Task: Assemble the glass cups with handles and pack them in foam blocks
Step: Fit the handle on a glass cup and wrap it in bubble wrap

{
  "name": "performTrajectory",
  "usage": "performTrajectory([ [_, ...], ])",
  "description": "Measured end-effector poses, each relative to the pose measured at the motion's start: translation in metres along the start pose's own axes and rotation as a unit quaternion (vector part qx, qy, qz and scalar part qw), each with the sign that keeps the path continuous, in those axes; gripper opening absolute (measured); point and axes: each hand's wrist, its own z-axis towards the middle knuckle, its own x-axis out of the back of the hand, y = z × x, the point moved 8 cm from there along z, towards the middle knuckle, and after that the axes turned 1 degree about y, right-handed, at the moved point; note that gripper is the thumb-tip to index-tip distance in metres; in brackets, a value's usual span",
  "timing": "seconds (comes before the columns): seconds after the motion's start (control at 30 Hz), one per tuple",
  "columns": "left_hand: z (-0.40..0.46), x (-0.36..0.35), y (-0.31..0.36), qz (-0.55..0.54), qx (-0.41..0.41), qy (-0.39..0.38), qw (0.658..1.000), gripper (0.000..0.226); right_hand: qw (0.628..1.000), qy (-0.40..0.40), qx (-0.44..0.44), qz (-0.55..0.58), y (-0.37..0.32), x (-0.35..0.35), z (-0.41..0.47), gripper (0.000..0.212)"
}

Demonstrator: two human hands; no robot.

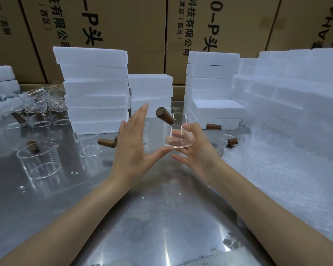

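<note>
My right hand (195,148) holds a clear glass cup (178,131) above the steel table, fingers curled round its body. A dark wooden handle (164,116) sticks out of the cup's upper side, pointing up and left. My left hand (132,143) is beside the cup with straight, spread fingers and holds nothing; its thumb tip reaches toward the cup's base. Stacks of white foam blocks (96,89) stand behind.
Glass cups with handles lie on the steel table (161,217) at the left (38,160) and centre-left (89,143); more cluster at the far left (37,106). Loose handles (213,126) lie near foam stacks (213,87) at the right. Bubble wrap (286,179) covers the right side. Cardboard boxes form the back wall.
</note>
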Motion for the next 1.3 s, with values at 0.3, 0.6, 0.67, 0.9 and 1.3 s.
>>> performTrajectory([
  [0.3, -0.001, -0.003, 0.006, -0.007, -0.048, 0.003, 0.999, 0.063, 0.999, -0.044, -0.025, -0.005, 0.000, -0.009, -0.003, 0.040],
  [0.6, -0.002, -0.002, 0.017, 0.037, -0.103, 0.015, 0.994, 0.063, 0.989, 0.000, 0.039, -0.143, 0.004, -0.002, 0.001, 0.076],
  [0.67, -0.001, -0.004, 0.018, 0.019, -0.098, 0.001, 0.995, 0.071, 0.991, 0.014, 0.036, -0.128, 0.004, 0.003, 0.004, 0.057],
  [0.9, -0.001, -0.007, 0.000, -0.048, -0.014, -0.033, 0.998, 0.093, 0.999, -0.021, 0.013, -0.041, 0.006, -0.002, 0.008, 0.032],
  [1.3, 0.001, 0.001, 0.000, -0.064, -0.016, -0.012, 0.998, 0.058, 0.996, 0.074, 0.026, -0.035, -0.008, 0.018, 0.004, 0.052],
])
